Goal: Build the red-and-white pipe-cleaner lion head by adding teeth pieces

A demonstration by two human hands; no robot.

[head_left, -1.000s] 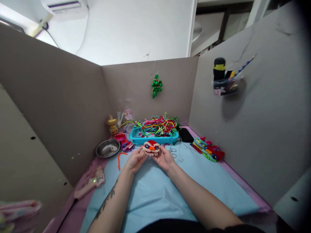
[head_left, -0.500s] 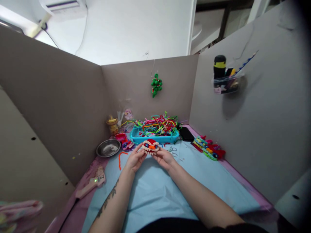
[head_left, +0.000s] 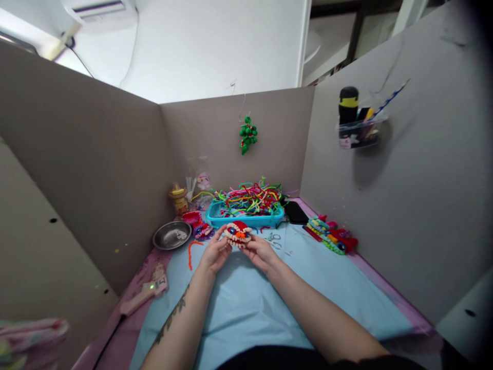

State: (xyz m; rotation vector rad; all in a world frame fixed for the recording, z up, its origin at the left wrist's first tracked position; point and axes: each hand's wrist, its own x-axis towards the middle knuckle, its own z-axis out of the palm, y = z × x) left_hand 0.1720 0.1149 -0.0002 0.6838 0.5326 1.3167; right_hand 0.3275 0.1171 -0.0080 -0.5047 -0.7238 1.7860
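Red and cream, the fuzzy figure point(head_left: 238, 233) is held before the blue tray point(head_left: 265, 222), fingers of left hand point(head_left: 215, 254) and right hand point(head_left: 262, 253) gripping opposite sides, probably to leave its front uncovered.

Hands point(head_left: 215, 255) partly hidden by red figure point(head_left: 239, 226), air conditioner point(head_left: 106, 17) cropped above

Craft workspace — grey partitions point(head_left: 208, 128), glue gun point(head_left: 143, 296), tray point(head_left: 246, 222) of pipe cleaners point(head_left: 257, 198).
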